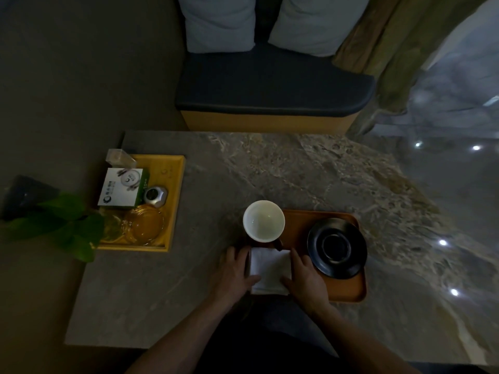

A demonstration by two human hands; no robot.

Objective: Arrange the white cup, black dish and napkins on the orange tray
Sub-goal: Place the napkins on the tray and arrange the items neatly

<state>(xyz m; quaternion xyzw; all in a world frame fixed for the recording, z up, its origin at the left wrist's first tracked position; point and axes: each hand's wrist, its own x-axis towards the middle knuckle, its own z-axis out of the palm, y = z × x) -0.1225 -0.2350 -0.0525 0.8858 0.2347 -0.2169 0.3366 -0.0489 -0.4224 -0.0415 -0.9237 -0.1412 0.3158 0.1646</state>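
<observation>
I am squaring the napkins [270, 271] at the orange tray's [348, 290] near-left corner — left hand [234, 273] and right hand [305, 279] pressing flat-fingered on opposite sides, grip loose — keeping edges parallel.

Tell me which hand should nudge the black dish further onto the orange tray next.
Right, probably. The right hand rests at the napkins' right edge, directly beside the black dish, which overhangs the orange tray's right rim. The left hand would have to cross over the napkins.
</observation>
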